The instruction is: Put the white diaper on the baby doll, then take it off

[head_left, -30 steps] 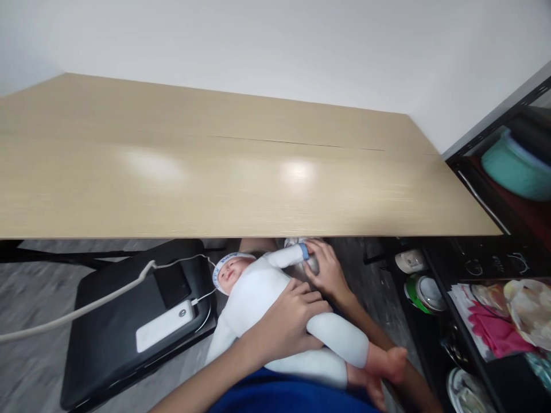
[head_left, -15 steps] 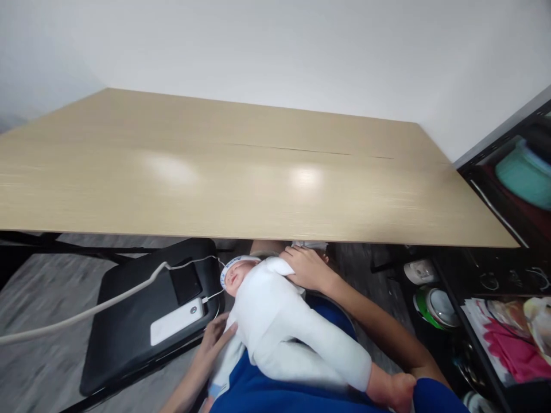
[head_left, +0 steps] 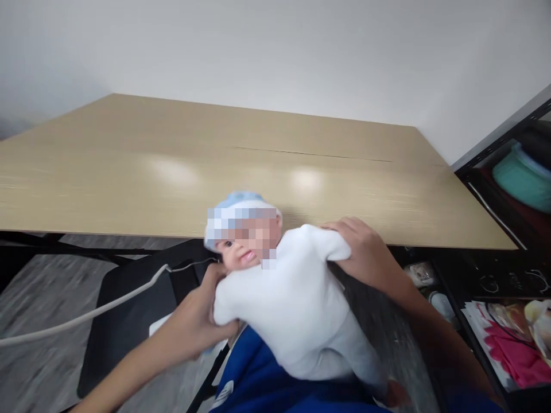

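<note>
Wall point(head_left: 258, 51): one pale expanse along the back, as I see it over the head camera.
Table point(head_left: 150, 126): one, wood-toned; its near edge runs almost level across my view, and a thin seam marks the top.
Seat point(head_left: 124, 338): one, black, beyond that edge at left; a white object point(head_left: 157, 326) shows past the left forearm point(head_left: 142, 355).
Cable point(head_left: 103, 307): one, white, crossing over the seat.
Left hand point(head_left: 210, 310): wrapped round one arm of the doll point(head_left: 297, 298), thumb beneath, fingers partly hidden.
Doll: one, in white, tilted, held up at the table's near edge; its cap point(head_left: 241, 201) overlaps the tabletop, its front pixelated.
Blue cloth point(head_left: 253, 367): under the doll; one white mark, too blurred for me to read.
Right hand point(head_left: 365, 252): closed on the doll's other arm, fingers reaching behind it.
Floor point(head_left: 387, 332): grey strip between doll and shelf.
Shelf point(head_left: 456, 278): black; one teal basin point(head_left: 525, 178), one pink cloth point(head_left: 512, 355); I can't tell whether its pale loops point(head_left: 489, 288) are lettering.
</note>
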Demonstrator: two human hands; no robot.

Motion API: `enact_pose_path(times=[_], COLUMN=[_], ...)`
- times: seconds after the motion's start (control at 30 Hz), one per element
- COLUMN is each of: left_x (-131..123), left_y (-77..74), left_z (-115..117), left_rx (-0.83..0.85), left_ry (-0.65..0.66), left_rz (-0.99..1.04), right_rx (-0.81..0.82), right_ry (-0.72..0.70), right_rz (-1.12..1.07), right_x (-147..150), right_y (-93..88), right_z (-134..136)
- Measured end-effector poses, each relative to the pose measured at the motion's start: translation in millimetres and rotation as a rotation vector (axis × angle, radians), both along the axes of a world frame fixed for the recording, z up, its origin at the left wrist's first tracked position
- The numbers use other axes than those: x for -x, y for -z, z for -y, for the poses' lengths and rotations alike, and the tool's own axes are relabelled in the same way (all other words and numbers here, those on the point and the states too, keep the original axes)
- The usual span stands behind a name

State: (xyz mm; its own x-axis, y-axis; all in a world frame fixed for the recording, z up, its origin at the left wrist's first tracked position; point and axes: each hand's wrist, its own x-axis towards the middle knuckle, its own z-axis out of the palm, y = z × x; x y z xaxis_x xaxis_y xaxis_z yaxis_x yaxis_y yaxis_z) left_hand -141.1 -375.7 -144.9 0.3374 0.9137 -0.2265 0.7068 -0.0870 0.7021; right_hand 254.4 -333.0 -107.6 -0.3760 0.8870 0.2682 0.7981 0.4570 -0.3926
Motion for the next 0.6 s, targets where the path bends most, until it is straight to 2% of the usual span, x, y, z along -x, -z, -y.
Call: enact_pose_path(times=[0.07,0.13,0.2,0.3,0.43,0.6], left_x=[-12,-26,-40,-56,-65,-60], left_y=[-23.2,-37.5,-44.1,-45.8,-42.6,-34.4], left_z=[-42,-85,-127,-179,-219,-237], left_rx=[0.023,-0.003,-0.01,0.02,0.077,-0.004], left_ry=[0.058,0.122,0.168,0.211,0.282,0.193], left_rz=[-0.005,0.009,0.033,0.039,0.045,-0.049], right_rx=[-0.028,-0.031,-0.041,-0.079,-0.091,-0.062], right_ry=[0.064,0.133,0.213,0.295,0.301,0.285], right_rz=[0.065,0.15,0.21,0.231,0.193,0.112], right_x=[-15,-28,-38,-50,-59,-64], right_y=[2.2,9.3,19.6,36.5,54.2,67.4], right_z=[-20,-44,-67,-95,-116,-125])
